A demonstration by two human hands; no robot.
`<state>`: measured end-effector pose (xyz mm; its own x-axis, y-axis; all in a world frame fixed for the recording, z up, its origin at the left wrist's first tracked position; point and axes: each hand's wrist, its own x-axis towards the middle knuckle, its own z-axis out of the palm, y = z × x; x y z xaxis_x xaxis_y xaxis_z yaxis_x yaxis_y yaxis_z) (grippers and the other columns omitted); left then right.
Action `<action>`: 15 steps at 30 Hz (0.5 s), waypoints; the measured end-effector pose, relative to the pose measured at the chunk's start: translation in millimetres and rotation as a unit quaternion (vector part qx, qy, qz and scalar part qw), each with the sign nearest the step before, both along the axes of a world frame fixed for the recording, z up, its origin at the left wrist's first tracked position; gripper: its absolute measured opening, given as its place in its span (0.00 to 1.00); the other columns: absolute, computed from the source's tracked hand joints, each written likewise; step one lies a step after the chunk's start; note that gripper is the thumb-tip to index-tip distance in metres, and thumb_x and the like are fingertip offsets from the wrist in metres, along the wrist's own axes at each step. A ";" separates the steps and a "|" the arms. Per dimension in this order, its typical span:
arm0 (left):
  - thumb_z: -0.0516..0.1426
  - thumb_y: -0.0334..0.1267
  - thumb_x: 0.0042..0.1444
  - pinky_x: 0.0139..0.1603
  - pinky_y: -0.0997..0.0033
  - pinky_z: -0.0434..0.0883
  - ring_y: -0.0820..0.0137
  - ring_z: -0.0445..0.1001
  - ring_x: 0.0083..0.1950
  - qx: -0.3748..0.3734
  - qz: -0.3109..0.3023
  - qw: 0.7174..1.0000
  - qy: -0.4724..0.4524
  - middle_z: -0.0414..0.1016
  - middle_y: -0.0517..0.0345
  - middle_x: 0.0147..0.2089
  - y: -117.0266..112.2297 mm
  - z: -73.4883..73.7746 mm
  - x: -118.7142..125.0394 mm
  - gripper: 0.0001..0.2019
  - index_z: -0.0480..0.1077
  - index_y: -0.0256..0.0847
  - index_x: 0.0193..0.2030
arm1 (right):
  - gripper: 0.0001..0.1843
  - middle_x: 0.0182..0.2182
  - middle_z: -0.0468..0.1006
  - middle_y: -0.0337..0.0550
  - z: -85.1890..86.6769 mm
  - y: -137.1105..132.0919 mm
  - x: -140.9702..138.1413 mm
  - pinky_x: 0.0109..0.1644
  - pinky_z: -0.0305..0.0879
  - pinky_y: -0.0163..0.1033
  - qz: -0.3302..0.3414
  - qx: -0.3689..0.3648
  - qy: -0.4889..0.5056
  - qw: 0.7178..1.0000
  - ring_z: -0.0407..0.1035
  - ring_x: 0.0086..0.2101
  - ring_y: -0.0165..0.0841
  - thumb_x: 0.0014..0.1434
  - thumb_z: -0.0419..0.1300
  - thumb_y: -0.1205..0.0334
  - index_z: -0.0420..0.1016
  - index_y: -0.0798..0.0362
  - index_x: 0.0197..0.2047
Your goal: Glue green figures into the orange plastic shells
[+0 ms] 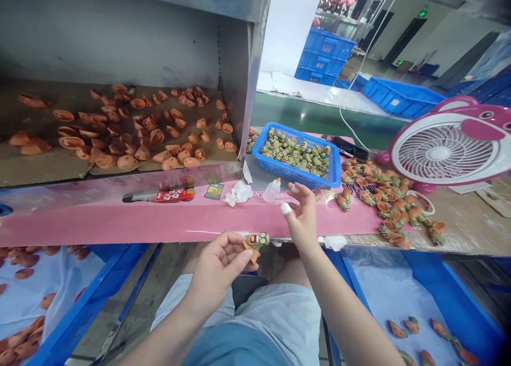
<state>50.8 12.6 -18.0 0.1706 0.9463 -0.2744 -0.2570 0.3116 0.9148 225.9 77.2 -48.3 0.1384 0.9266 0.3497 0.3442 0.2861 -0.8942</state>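
My left hand (pixel 217 265) is closed on a small toy figure (pixel 255 244) with a green head and an orange base, held over my lap in front of the pink table edge (pixel 159 222). My right hand (pixel 302 213) reaches up over that edge with its fingers spread and tape on the fingertips. It holds nothing and is near a small clear bottle (pixel 272 189). Just behind it stands a blue basket (pixel 296 156) full of green figure parts. A heap of assembled green-and-orange figures (pixel 389 204) lies to the right.
Many orange shell parts (pixel 131 126) lie on cardboard inside a grey metal booth. A pink desk fan (pixel 447 148) stands at the right. A red-labelled tube (pixel 167 196) and crumpled tissue (pixel 238 193) lie on the pink edge. Blue crates (pixel 439 297) lined with plastic sit below on both sides.
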 end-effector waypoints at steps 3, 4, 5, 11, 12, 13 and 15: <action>0.58 0.34 0.48 0.31 0.75 0.72 0.75 0.72 0.28 -0.002 0.032 0.999 -0.020 0.75 0.60 0.27 -0.8 -0.1 -1.3 0.06 0.64 0.38 0.32 | 0.34 0.54 0.56 0.51 -26.8 31.8 -3.3 0.49 0.58 0.46 -0.007 -0.024 -0.026 0.999 0.55 0.52 0.39 0.48 0.58 0.61 0.47 0.50 0.56; 0.58 0.35 0.48 0.31 0.75 0.72 0.75 0.73 0.27 -0.001 0.044 0.999 -0.027 0.75 0.60 0.27 -1.1 0.6 -1.8 0.06 0.64 0.38 0.31 | 0.33 0.53 0.59 0.51 -33.5 40.0 -4.8 0.50 0.56 0.47 -0.004 -0.030 -0.033 0.999 0.55 0.51 0.40 0.47 0.58 0.62 0.51 0.51 0.55; 0.58 0.35 0.48 0.31 0.75 0.72 0.75 0.73 0.27 -0.001 0.056 0.998 -0.034 0.76 0.60 0.27 -1.4 1.4 -2.3 0.06 0.64 0.38 0.31 | 0.29 0.50 0.62 0.50 -38.9 46.5 -6.3 0.51 0.55 0.48 -0.001 -0.036 -0.039 0.999 0.57 0.49 0.40 0.46 0.59 0.62 0.55 0.52 0.52; 0.57 0.35 0.49 0.31 0.75 0.72 0.76 0.73 0.27 0.008 0.078 0.995 -0.064 0.75 0.61 0.28 -2.2 1.5 -7.0 0.05 0.64 0.38 0.32 | 0.13 0.34 0.67 0.41 -39.5 37.1 -10.1 0.41 0.60 0.43 0.001 -0.055 -0.026 0.998 0.62 0.35 0.34 0.51 0.53 0.58 0.61 0.52 0.40; 0.57 0.35 0.50 0.31 0.75 0.72 0.76 0.73 0.27 0.012 0.080 0.995 -0.067 0.75 0.61 0.28 -2.4 0.6 -8.1 0.05 0.64 0.38 0.32 | 0.13 0.34 0.66 0.41 -36.4 26.4 -8.5 0.40 0.60 0.41 -0.004 -0.053 -0.019 0.998 0.62 0.35 0.34 0.52 0.52 0.57 0.60 0.52 0.40; 0.57 0.35 0.50 0.32 0.75 0.72 0.76 0.73 0.27 0.015 0.083 0.994 -0.069 0.75 0.61 0.28 -2.5 -0.4 -9.1 0.05 0.64 0.39 0.33 | 0.13 0.35 0.65 0.41 -33.4 13.8 -6.1 0.39 0.60 0.40 -0.010 -0.051 -0.013 0.999 0.62 0.35 0.33 0.53 0.51 0.56 0.59 0.51 0.41; 0.57 0.34 0.50 0.31 0.75 0.72 0.76 0.73 0.27 0.019 0.090 0.993 -0.070 0.75 0.61 0.29 -2.6 -2.3 -10.8 0.05 0.64 0.38 0.32 | 0.15 0.34 0.65 0.40 -29.0 -14.3 0.5 0.35 0.60 0.38 -0.025 -0.050 0.002 0.998 0.62 0.33 0.32 0.53 0.51 0.55 0.57 0.51 0.43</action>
<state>40.0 9.9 -20.3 0.0323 0.9741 -0.2239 -0.4303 0.2157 0.8765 226.5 63.0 -77.2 0.1861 0.9489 0.2547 0.3524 0.1775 -0.9188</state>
